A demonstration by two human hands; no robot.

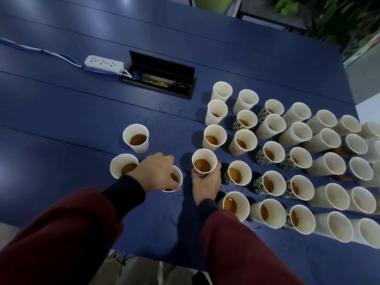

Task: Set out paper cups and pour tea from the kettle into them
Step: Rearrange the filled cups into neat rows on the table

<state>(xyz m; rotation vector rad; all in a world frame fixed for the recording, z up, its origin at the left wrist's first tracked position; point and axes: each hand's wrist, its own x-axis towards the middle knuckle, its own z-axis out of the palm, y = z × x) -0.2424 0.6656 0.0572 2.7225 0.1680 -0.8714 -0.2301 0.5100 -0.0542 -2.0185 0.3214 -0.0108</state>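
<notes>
white power strip (104,65), open table hatch (162,67) holding perhaps cables (158,84), leafy plant (339,17) beyond

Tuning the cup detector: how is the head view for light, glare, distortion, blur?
Head view: dim, cool light; soft glare patches on the blue table, upper left; wide-angle bend leans the far-right cups outward; the plant top right is smeared; left hand and right hand, each gripping a tea cup, look sharp.

No legible text (green print on cups (261,159) too blurred)
</notes>
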